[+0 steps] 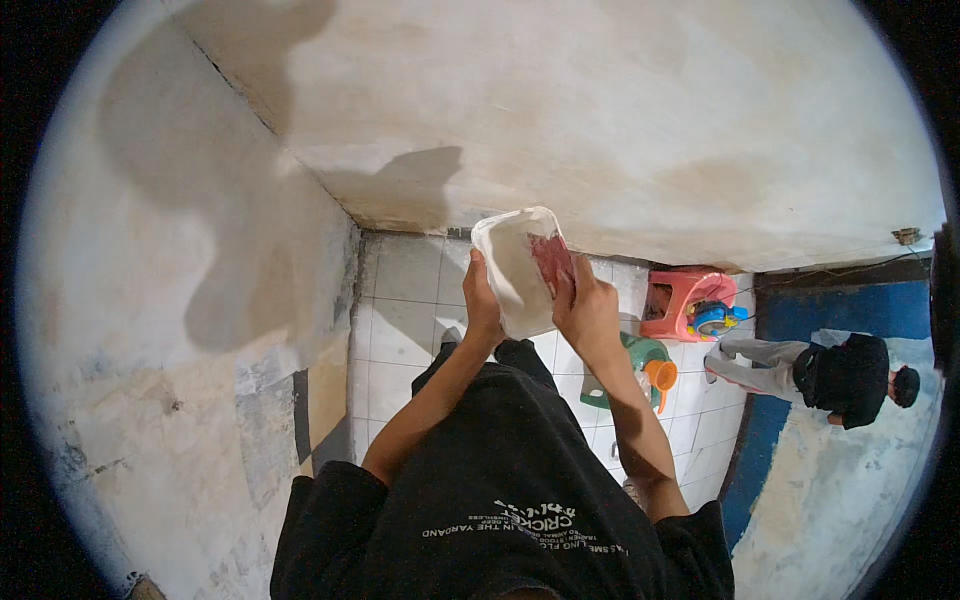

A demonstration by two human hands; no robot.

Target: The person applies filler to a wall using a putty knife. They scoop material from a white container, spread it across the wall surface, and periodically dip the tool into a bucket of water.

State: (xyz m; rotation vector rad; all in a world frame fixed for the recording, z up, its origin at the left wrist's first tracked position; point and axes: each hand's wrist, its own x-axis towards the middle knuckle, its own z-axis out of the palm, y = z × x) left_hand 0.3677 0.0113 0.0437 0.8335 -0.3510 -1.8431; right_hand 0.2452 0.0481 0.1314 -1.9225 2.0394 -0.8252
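A white rectangular tub, its inside coated with whitish material, is held up in front of my body, close to the wall. My left hand is closed on the tub's left side, its thumb up near the rim. In my right hand is a flat red scraper smeared with white, pinched between thumb and fingers. The scraper lies against the inside of the tub's right wall. My right fingers behind it are partly hidden, so whether they also support the tub cannot be seen.
A patchy plastered wall stands ahead, meeting another at the left. On the white tiled floor are a pink plastic stool, a blue object and a green container with an orange piece. A person in a black top is at the right.
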